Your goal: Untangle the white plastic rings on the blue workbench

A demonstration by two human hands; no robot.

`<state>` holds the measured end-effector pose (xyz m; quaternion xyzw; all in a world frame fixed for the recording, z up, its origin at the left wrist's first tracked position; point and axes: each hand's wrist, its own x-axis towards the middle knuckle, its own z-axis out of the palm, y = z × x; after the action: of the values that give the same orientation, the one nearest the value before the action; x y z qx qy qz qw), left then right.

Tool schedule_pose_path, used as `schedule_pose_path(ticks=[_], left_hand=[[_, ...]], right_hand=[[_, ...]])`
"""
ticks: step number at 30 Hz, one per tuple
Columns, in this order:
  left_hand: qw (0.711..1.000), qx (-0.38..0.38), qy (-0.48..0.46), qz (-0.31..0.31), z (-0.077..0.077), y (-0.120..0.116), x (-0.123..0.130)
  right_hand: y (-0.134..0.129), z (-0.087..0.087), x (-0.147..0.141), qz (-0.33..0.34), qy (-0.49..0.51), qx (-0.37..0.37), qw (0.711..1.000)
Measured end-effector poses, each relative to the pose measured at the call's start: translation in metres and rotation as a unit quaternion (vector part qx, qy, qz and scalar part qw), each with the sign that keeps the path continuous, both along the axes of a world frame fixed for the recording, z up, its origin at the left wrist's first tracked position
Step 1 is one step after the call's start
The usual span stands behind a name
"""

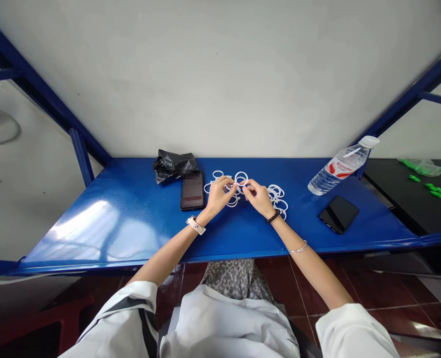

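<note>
Sitting between left fingers (227, 182) and right fingers (251, 184), the ring (241, 172) is pinched by the left; the right's grip is unclear.

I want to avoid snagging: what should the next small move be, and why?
I'd probably lift the white ring slightly: fingertips of the left hand and right hand are at its lower edge, while other white rings lie close by on the blue table.
</note>
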<state>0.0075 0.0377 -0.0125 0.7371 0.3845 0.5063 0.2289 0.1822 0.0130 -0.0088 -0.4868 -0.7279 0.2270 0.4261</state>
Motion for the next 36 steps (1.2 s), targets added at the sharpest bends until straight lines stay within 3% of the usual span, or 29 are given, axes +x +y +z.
schedule_pose_path(ticks=[8,13,18,25,36], left_hand=[[0.992,0.055,0.108,0.04,-0.008,0.002,0.0],[0.985,0.09,0.141,0.036,-0.01,0.002,0.001],[0.992,0.079,0.097,0.017,-0.008,0.002,0.001],[0.999,0.049,0.005,0.009,0.002,0.004,-0.004],[0.999,-0.018,-0.035,-0.021,0.004,0.005,-0.006]], right_hand=[[0.001,0.001,0.004,-0.02,0.115,-0.013,0.993],[0.003,0.001,0.004,-0.039,0.101,-0.008,0.994],[0.003,0.004,0.005,-0.048,0.088,-0.011,0.995],[0.002,0.002,0.001,0.018,0.053,-0.032,0.998],[-0.001,0.005,-0.001,0.051,-0.001,-0.019,0.999]])
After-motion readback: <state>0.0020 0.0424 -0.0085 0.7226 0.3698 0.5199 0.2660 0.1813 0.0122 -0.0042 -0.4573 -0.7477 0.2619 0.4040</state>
